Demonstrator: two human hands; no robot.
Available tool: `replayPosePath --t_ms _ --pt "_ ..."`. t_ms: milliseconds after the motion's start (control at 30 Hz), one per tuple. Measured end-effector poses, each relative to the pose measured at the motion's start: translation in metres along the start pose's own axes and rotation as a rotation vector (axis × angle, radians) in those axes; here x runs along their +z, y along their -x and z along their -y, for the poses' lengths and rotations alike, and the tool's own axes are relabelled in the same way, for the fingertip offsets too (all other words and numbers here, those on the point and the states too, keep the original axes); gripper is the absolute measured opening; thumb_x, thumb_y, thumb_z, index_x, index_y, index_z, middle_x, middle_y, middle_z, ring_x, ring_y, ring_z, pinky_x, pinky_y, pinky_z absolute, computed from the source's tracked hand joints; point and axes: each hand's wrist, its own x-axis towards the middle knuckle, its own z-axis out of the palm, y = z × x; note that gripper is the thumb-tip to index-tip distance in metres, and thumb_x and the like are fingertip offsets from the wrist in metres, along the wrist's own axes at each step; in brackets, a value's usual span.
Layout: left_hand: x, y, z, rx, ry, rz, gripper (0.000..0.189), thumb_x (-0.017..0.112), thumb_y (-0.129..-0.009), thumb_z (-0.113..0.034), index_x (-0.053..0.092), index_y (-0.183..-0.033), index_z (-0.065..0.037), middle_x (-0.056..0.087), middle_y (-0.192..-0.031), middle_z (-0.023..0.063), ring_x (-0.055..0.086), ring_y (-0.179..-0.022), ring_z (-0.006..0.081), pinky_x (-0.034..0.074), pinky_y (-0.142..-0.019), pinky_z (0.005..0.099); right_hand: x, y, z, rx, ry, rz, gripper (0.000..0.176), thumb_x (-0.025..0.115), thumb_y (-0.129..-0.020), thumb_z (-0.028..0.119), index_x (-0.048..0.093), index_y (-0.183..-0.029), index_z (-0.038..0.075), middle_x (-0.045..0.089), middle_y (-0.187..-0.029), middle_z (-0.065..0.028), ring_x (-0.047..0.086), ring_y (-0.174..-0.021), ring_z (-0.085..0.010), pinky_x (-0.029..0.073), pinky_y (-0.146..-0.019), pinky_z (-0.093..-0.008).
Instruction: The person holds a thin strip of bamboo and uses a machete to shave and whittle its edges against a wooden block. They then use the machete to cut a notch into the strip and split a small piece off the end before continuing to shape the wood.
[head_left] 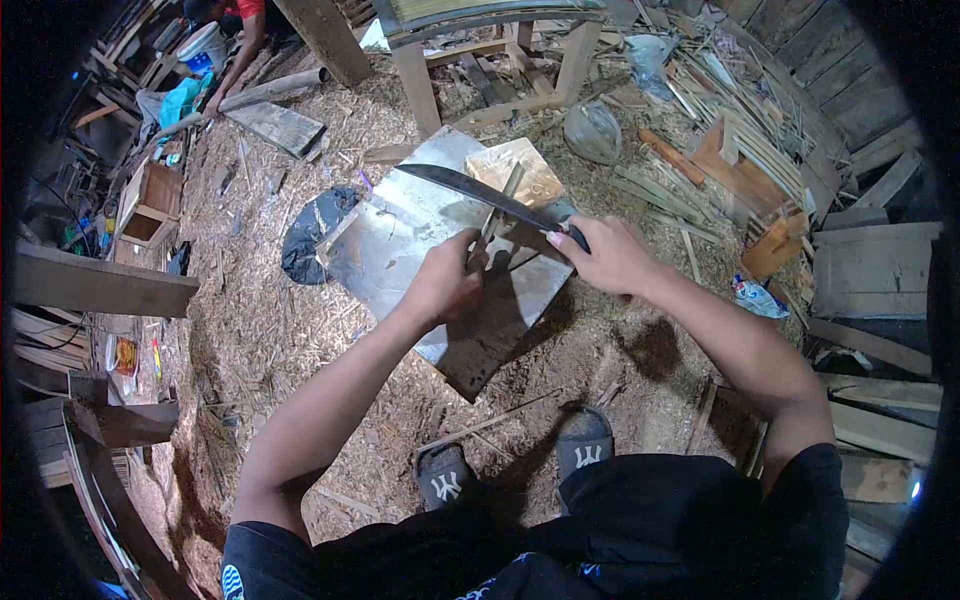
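My right hand (608,255) is closed round the dark handle of a machete (455,180), whose long blade points up and to the left. In my left hand (447,275) is a thin wooden stick (512,183), gripped in a fist and slanting up to the right. The blade crosses the stick just above my left fist. Below both hands lies a pale, worn board (400,250) on the ground. A lighter wooden block (535,165) sits at the board's upper right part.
A black plastic bag (312,235) lies left of the board, a clear plastic bag (592,132) beyond it on the right. A wooden frame (575,65) stands ahead. Wood shavings cover the floor round my sandals (445,478). Another person's hand (214,103) is at far left.
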Motion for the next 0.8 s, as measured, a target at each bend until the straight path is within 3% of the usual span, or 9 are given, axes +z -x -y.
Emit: replayPosePath --t_ms 33,100,233,333,400,600,800 --pt "-0.001 -0.001 0.000 -0.001 -0.002 0.001 0.028 0.059 -0.094 -0.019 0.065 -0.112 0.002 0.066 -0.097 0.0337 0.064 -0.097 0.0495 0.050 -0.084 0.0518 0.003 -0.002 -0.002 -0.016 -0.015 -0.028 0.056 0.051 -0.098 0.052 0.065 -0.096 -0.002 0.068 -0.077 -0.0271 0.067 -0.080 -0.0485 0.053 -0.075 -0.0557" --pt "-0.009 0.000 -0.014 -0.087 -0.108 0.047 0.031 0.058 -0.097 -0.018 0.062 -0.120 0.003 0.067 -0.090 0.0305 0.070 -0.080 0.0372 0.052 -0.075 0.0435 0.003 -0.002 0.001 -0.032 -0.029 -0.057 0.055 0.051 -0.098 0.052 0.065 -0.095 -0.002 0.068 -0.077 -0.0269 0.067 -0.080 -0.0489 0.053 -0.075 -0.0561" --pt "-0.010 0.001 -0.019 -0.111 -0.126 0.018 0.029 0.058 -0.096 -0.017 0.064 -0.117 0.001 0.065 -0.088 0.0314 0.069 -0.083 0.0427 0.051 -0.076 0.0452 -0.003 0.002 0.012 -0.005 -0.011 -0.034 0.056 0.050 -0.098 0.052 0.064 -0.093 -0.002 0.067 -0.075 -0.0277 0.067 -0.078 -0.0494 0.053 -0.073 -0.0562" --pt "-0.005 0.002 -0.007 0.019 -0.167 -0.049 0.026 0.057 -0.096 -0.016 0.066 -0.114 0.002 0.065 -0.091 0.0314 0.066 -0.086 0.0463 0.051 -0.075 0.0451 -0.003 0.004 0.014 -0.029 0.039 -0.021 0.057 0.050 -0.099 0.053 0.064 -0.092 -0.001 0.066 -0.074 -0.0277 0.067 -0.077 -0.0488 0.054 -0.072 -0.0558" --pt "-0.003 -0.002 -0.002 0.208 -0.120 -0.109 0.025 0.056 -0.094 -0.011 0.067 -0.112 0.002 0.064 -0.094 0.0314 0.066 -0.089 0.0470 0.051 -0.075 0.0453 -0.002 0.003 0.015 -0.064 0.069 -0.025 0.057 0.049 -0.099 0.054 0.064 -0.092 -0.001 0.066 -0.073 -0.0276 0.067 -0.076 -0.0483 0.054 -0.071 -0.0556" --pt "-0.001 -0.006 -0.009 -0.003 -0.065 -0.069 0.023 0.057 -0.090 -0.007 0.068 -0.108 0.002 0.065 -0.096 0.0311 0.066 -0.093 0.0467 0.051 -0.077 0.0459 0.002 -0.001 0.012 -0.061 0.089 -0.051 0.056 0.048 -0.099 0.054 0.065 -0.092 0.001 0.066 -0.072 -0.0262 0.068 -0.076 -0.0468 0.054 -0.071 -0.0551" --pt "-0.001 -0.003 -0.009 0.103 -0.186 -0.089 0.023 0.054 -0.096 -0.012 0.068 -0.102 0.005 0.064 -0.091 0.0325 0.066 -0.090 0.0476 0.052 -0.075 0.0465 0.006 0.011 0.020 -0.082 0.077 -0.031 0.051 0.050 -0.099 0.051 0.069 -0.102 0.004 0.067 -0.073 -0.0252 0.069 -0.074 -0.0438 0.055 -0.070 -0.0535"
